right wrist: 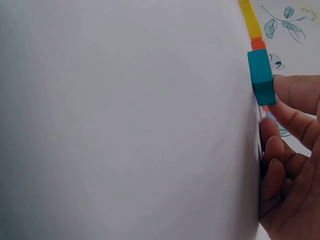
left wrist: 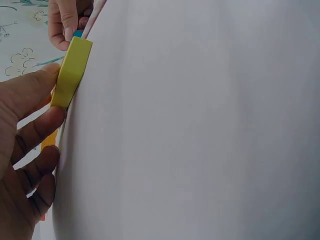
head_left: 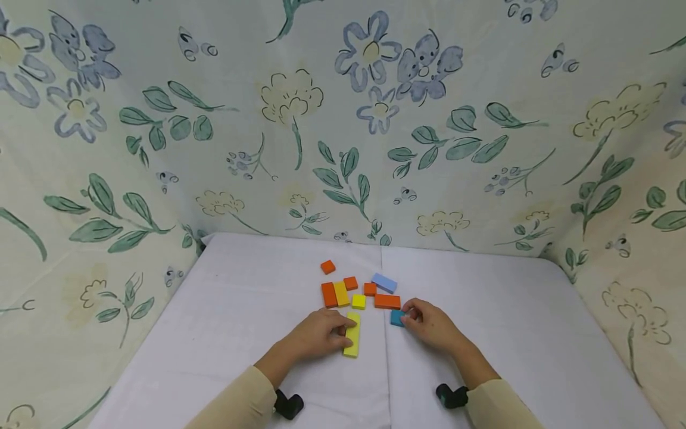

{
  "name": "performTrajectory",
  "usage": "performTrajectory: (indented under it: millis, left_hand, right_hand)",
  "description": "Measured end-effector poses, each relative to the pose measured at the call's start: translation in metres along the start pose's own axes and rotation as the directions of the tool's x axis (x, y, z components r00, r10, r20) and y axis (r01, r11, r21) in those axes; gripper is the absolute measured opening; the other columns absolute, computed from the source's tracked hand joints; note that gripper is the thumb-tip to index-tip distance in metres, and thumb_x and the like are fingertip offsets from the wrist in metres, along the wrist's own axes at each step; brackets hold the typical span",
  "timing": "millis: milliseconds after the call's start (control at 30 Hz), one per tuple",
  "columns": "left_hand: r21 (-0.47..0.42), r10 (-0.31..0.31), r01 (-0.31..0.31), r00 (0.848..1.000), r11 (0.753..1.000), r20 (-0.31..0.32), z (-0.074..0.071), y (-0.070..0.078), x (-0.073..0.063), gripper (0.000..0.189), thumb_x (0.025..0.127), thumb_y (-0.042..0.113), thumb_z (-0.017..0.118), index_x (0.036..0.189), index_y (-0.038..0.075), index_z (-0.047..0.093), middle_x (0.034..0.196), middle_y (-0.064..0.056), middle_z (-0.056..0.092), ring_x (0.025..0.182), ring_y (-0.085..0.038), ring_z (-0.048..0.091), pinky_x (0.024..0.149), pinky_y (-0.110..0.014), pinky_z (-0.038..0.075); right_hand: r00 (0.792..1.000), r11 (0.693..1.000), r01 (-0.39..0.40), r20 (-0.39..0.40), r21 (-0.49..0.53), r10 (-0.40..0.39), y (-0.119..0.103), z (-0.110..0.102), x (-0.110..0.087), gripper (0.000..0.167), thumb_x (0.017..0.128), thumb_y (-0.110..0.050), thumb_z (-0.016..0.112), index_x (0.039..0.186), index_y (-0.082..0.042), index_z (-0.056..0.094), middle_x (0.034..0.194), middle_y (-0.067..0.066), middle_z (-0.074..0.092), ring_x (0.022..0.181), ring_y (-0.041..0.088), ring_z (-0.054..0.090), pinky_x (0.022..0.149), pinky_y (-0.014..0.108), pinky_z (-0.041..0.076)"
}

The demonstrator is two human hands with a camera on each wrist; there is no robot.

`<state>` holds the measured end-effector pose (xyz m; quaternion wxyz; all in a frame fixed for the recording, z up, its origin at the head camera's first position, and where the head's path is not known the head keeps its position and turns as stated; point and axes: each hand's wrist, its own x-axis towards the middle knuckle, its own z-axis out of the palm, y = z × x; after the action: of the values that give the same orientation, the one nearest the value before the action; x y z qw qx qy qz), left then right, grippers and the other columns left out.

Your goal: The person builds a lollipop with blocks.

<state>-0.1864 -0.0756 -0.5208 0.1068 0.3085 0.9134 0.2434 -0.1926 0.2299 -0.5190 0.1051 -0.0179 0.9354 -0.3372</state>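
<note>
My left hand [head_left: 323, 333] is at a long yellow block [head_left: 351, 342] lying lengthwise near the front of the group. In the left wrist view its thumb and index finger pinch the yellow block [left wrist: 72, 72], the other fingers loosely bent below. To the right, my right hand [head_left: 432, 325] holds the right end of a teal block [head_left: 396, 318] between thumb and index finger. The right wrist view shows the teal block [right wrist: 262, 77] close up, thumb against its side. Just behind it lies an orange-red block [head_left: 387, 301]. A small bright yellow block [head_left: 358, 302] sits behind the long yellow one.
Behind the hands, a red block [head_left: 329, 295] and an amber block [head_left: 342, 294] lie side by side. Small orange blocks [head_left: 351, 283] and a light blue block [head_left: 384, 283] lie around them on the white tablecloth [head_left: 257, 286]. Floral fabric [head_left: 321, 119] hangs behind.
</note>
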Motion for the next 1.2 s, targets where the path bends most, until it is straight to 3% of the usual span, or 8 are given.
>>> performTrajectory:
  millis: [233,500,800,1033,1200]
  left_hand:
    - [-0.06,0.03,-0.032,0.999,0.998,-0.04,0.015,0.011,0.001,0.042,0.092,0.05,0.072,0.128,0.029,0.07,0.093,0.019,0.06,0.089,-0.002,0.048,0.085,-0.026,0.041]
    - [-0.102,0.033,-0.049,0.988,0.994,-0.151,0.033,0.013,-0.002,0.038,0.089,0.052,0.074,0.123,0.034,0.073,0.093,0.02,0.063,0.089,-0.001,0.045,0.081,-0.026,0.033]
    - [-0.085,0.034,-0.051,0.981,0.995,-0.191,0.037,0.012,-0.006,0.037,0.092,0.056,0.069,0.124,0.038,0.073,0.1,0.019,0.068,0.094,-0.002,0.05,0.087,-0.03,0.038]
    - [-0.064,0.042,-0.057,0.977,0.996,-0.209,0.039,0.011,-0.008,0.035,0.093,0.055,0.068,0.125,0.039,0.072,0.101,0.021,0.067,0.095,-0.001,0.052,0.09,-0.032,0.041]
    - [-0.06,0.054,-0.07,0.972,0.996,-0.227,0.042,0.01,-0.006,0.035,0.093,0.055,0.068,0.125,0.039,0.072,0.098,0.022,0.066,0.092,0.0,0.05,0.089,-0.03,0.04]
  right_hand:
    - [1.0,1.0,-0.013,-0.007,0.015,0.013,0.001,0.001,0.001,0.016,0.096,-0.024,0.07,0.11,-0.018,0.064,0.091,0.002,0.055,0.082,0.018,0.05,0.068,0.032,0.04]
    - [0.998,0.999,-0.051,-0.024,-0.011,0.051,0.001,0.005,0.002,0.019,0.095,-0.026,0.07,0.112,-0.02,0.064,0.093,0.002,0.056,0.085,0.018,0.05,0.07,0.032,0.042]
    - [0.999,0.999,-0.039,-0.01,-0.02,0.038,-0.003,0.004,-0.003,0.031,0.09,-0.03,0.077,0.115,-0.017,0.064,0.097,0.002,0.057,0.086,0.018,0.05,0.072,0.031,0.044]
    - [1.0,0.998,-0.011,-0.024,-0.057,0.01,-0.004,0.008,-0.004,0.03,0.092,-0.029,0.076,0.117,-0.017,0.063,0.093,-0.001,0.058,0.084,0.016,0.051,0.072,0.029,0.045]
    - [0.999,0.999,0.032,0.002,-0.005,-0.032,-0.015,0.013,-0.004,0.027,0.094,-0.03,0.074,0.114,-0.018,0.061,0.087,-0.001,0.058,0.081,0.015,0.052,0.069,0.026,0.045]
